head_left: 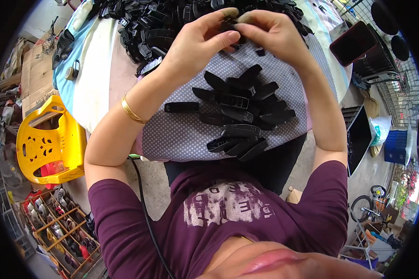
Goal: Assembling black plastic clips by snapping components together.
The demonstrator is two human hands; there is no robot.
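Both my hands meet at the far side of the table over a small black plastic piece [230, 22], mostly covered by my fingers. My left hand [202, 39] is closed on it from the left, thumb and fingertips together. From the right, my right hand [272, 39] pinches the same spot. Dark smudges mark the fingertips. Nearer to me, several long black plastic pieces [237, 101] lie in a loose, overlapping pile on the dotted cloth [172, 135]. Beyond my hands spreads a large heap of black plastic parts [156, 39].
A yellow plastic chair [56, 139] stands left of the table, with a shoe rack [63, 228] below it. At the table's right edge is a dark-screened phone or tablet [354, 44]. A black cable [146, 214] hangs beside my left arm.
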